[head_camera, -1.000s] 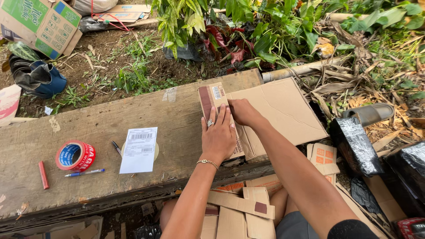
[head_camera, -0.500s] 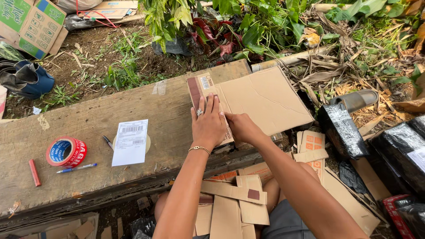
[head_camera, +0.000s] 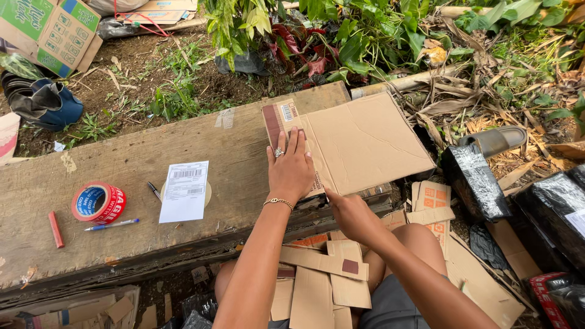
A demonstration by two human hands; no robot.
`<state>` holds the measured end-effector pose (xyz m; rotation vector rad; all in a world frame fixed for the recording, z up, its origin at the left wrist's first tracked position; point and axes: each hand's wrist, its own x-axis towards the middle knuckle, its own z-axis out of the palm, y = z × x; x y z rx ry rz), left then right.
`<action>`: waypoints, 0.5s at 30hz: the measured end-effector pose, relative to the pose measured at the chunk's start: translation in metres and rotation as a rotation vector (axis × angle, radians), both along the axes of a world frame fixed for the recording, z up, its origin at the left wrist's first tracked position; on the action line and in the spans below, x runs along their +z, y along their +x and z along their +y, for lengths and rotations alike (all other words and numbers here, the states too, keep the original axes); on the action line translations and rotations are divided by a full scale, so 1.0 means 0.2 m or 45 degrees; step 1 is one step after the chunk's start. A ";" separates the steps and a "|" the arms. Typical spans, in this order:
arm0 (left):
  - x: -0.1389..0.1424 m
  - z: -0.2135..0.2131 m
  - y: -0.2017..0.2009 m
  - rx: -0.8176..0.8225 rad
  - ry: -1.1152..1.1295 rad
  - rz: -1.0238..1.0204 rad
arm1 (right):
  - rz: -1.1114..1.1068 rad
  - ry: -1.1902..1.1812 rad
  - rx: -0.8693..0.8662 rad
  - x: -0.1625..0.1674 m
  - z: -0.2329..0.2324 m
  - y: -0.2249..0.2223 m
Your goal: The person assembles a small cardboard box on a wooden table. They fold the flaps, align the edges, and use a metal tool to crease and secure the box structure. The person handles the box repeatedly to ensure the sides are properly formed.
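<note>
The flattened brown cardboard sheet (head_camera: 359, 143) lies on the right end of the weathered wooden plank (head_camera: 122, 158). Your left hand (head_camera: 290, 167) presses flat on its left edge, fingers spread, gripping nothing. Your right hand (head_camera: 347, 213) pinches the sheet's near edge at the plank's lip. It looks like you're creasing or folding; next, I'd judge, you need firm downward pressure while lifting that edge evenly. To the left lie a white shipping label (head_camera: 184, 190) and a red tape roll (head_camera: 99, 203).

Our right hand (head_camera: 350, 214) has slid off the cardboard sheet (head_camera: 359, 143) to its near edge. Our left hand (head_camera: 291, 170) now presses alone.
</note>
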<state>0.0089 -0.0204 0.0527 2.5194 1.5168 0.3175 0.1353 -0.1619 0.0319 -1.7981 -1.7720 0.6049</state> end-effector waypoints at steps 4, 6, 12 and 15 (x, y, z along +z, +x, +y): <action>0.00 0.00 0.00 0.008 -0.029 0.017 | -0.011 -0.056 -0.026 -0.01 -0.08 -0.02; 0.00 0.00 0.00 0.015 -0.036 0.009 | -0.042 -0.051 -0.026 -0.02 -0.10 -0.02; -0.01 0.01 0.00 -0.009 0.012 0.026 | -0.165 -0.036 0.013 -0.08 -0.20 -0.02; -0.02 0.01 0.00 0.006 -0.018 0.012 | -0.292 -0.060 0.049 -0.12 -0.27 -0.02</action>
